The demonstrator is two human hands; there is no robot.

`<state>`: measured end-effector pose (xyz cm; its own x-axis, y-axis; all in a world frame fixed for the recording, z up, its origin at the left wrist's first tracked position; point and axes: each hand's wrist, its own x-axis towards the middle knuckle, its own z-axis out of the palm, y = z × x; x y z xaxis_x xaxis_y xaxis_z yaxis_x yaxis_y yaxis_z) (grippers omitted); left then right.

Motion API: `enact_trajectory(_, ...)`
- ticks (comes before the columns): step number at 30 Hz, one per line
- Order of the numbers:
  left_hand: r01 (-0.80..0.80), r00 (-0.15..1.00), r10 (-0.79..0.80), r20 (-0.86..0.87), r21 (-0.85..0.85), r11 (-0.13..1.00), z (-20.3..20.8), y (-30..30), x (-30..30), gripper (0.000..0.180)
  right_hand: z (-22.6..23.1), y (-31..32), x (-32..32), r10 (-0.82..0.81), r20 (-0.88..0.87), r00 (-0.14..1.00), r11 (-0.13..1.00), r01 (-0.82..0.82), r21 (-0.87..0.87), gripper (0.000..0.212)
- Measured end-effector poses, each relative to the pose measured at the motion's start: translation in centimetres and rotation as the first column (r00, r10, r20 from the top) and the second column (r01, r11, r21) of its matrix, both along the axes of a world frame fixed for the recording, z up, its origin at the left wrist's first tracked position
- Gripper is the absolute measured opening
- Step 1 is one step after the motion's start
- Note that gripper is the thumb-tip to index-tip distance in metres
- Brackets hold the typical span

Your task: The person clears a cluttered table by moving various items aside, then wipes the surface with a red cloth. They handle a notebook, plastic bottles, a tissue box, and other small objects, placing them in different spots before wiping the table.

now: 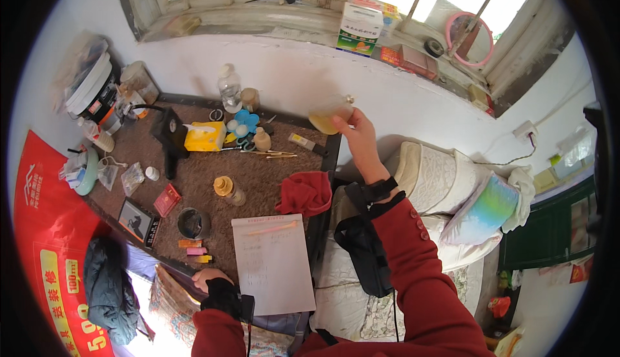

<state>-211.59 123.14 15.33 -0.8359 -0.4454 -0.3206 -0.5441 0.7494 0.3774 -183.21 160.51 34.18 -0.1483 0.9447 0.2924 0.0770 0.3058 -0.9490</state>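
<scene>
Near the wall at the table's far right corner, my right hand [355,134] is raised and closed on a clear container with yellowish contents [326,117]. The container is tilted, and its exact kind is hard to make out. My left hand [210,278] rests by the table's near edge, left of a white paper pad [271,266] with handwriting and a pen [271,228] on it; its fingers are mostly hidden. Several small coloured lighters [194,251] lie just beyond the left hand. A crumpled red cloth [306,193] sits at the table's right edge.
A brown-covered table [206,212] holds a yellow tissue box [205,136], a black stand [170,141], a gold-capped bottle [226,188], a dark cup [192,224], scissors [245,144] and a clear bottle [229,88]. Bedding [445,176] lies to the right. Boxes [359,29] line the windowsill.
</scene>
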Motion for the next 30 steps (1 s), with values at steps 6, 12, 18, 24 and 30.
enact_trajectory(6,0.266,0.963,-0.267,0.046,-0.340,0.902,0.5,-0.3,0.3,0.035,-3.4,-6.1,-3.1,0.166,0.386,0.907,0.963,-0.233,0.134,0.038)
enact_trajectory(12,-0.017,0.985,0.005,-0.172,-0.066,0.998,0.2,0.4,0.9,0.053,-9.1,-9.8,-9.7,0.287,0.461,0.840,0.909,-0.390,0.146,0.042)
enact_trajectory(18,-0.083,0.962,0.089,-0.259,0.032,0.996,1.5,1.0,1.9,0.053,-9.5,-9.5,-9.8,0.382,0.500,0.777,0.866,-0.489,0.099,0.045)
enact_trajectory(24,-0.147,0.956,0.146,-0.255,0.016,0.989,1.5,1.2,1.7,0.051,-7.1,-2.2,-9.2,0.279,0.492,0.825,0.929,-0.361,0.079,0.046)
enact_trajectory(30,-0.182,0.923,0.185,-0.339,0.039,0.982,1.3,1.3,1.7,0.048,-9.4,3.3,-14.7,0.413,0.438,0.799,0.883,-0.469,0.022,0.042)
